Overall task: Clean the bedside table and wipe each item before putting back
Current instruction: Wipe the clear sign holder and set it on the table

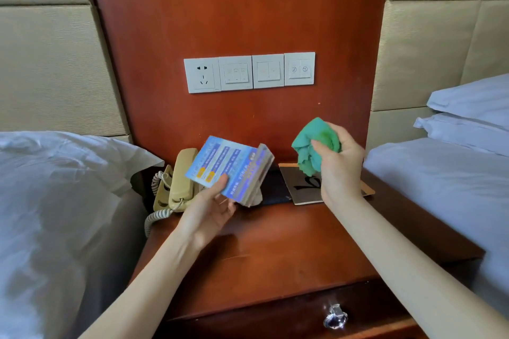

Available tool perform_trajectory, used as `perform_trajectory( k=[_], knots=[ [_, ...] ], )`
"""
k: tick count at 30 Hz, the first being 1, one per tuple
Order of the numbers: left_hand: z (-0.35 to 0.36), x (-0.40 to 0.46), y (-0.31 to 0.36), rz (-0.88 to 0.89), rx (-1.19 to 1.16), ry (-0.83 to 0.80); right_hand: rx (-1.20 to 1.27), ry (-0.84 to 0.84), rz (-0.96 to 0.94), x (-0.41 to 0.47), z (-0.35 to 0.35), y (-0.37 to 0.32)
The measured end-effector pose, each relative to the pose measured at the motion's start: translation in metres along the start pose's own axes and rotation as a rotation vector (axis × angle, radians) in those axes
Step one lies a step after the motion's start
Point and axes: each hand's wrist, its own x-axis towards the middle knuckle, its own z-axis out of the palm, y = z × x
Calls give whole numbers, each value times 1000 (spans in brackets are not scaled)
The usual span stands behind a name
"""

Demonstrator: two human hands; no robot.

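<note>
My left hand (pixel 212 209) holds a blue printed acrylic sign stand (pixel 231 168) tilted above the back of the wooden bedside table (pixel 275 250), thumb on its front face. My right hand (pixel 338 165) grips a bunched green cloth (pixel 316 146) to the right of the sign, a short gap apart from it. A beige corded telephone (pixel 176 181) sits at the table's back left. Behind the sign lie a dark flat item (pixel 275 187) and a brown card with black brush writing (pixel 305 184), partly hidden by my right hand.
Beds with white linen flank the table: a pillow (pixel 63 162) on the left, a mattress (pixel 440 179) and stacked pillows on the right. A wooden panel behind carries a socket and switches (pixel 248 71). A drawer with a crystal knob (pixel 335 316) is below the tabletop.
</note>
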Motion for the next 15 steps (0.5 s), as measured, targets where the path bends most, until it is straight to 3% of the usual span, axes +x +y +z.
perform_trajectory(
  k=[6, 15],
  knots=[
    [7, -2, -5, -27, -5, 61, -293, -259, -281, -40, 28, 12],
    [6, -5, 3, 86, -115, 150, -330, -570, -227, -65, 42, 21]
  ],
)
